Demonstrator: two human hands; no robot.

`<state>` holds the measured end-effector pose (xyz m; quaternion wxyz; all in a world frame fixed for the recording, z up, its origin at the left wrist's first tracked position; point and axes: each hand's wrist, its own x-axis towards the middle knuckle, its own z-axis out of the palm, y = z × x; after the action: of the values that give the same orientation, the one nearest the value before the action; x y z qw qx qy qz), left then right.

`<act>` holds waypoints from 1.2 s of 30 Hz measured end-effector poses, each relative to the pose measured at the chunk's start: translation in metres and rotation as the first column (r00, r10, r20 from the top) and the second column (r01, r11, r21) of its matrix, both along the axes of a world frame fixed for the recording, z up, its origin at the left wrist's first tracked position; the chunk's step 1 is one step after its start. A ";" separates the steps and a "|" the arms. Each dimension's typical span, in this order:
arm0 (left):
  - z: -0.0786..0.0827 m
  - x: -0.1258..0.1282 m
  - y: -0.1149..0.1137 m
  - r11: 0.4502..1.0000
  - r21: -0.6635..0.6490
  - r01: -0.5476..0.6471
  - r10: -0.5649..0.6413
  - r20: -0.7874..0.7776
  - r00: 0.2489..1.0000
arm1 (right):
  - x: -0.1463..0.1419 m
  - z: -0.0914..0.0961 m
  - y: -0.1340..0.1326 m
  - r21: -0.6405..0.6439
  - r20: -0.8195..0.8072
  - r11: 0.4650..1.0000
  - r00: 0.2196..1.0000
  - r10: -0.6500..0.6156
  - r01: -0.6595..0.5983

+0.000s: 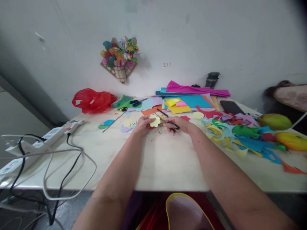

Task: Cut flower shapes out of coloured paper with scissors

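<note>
Between the fingers of my left hand [143,124] is a pale yellow paper flower [155,120] with a scalloped edge. My right hand [182,124] is closed around the black handles of a pair of scissors [174,125]. The scissor blades point left and reach the right side of the flower; whether they touch it I cannot tell. Just behind the hands lie an orange paper piece [150,111] and a black stick [162,112]. A red paper flower [185,118] is beside my right hand.
Colourful paper scraps [240,131] cover the table's right side, near a phone [232,108] and two mangoes. Coloured sheets [199,101] lie at the back, with a second pair of scissors [136,102] and a red plastic bag [92,100]. A power strip [48,139] with loose cables is left.
</note>
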<state>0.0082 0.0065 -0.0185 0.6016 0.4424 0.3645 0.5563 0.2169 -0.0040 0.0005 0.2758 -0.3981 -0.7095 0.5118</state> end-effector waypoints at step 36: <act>0.002 0.008 -0.003 0.998 0.009 0.056 -0.055 -0.075 0.996 | -0.016 0.002 0.002 -0.085 -0.393 0.933 0.849 -0.354 0.350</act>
<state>0.0164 0.0035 -0.0166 0.6002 0.4765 0.3712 0.5244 0.2007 -0.0021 0.0026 0.5026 -0.4090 -0.5501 0.5267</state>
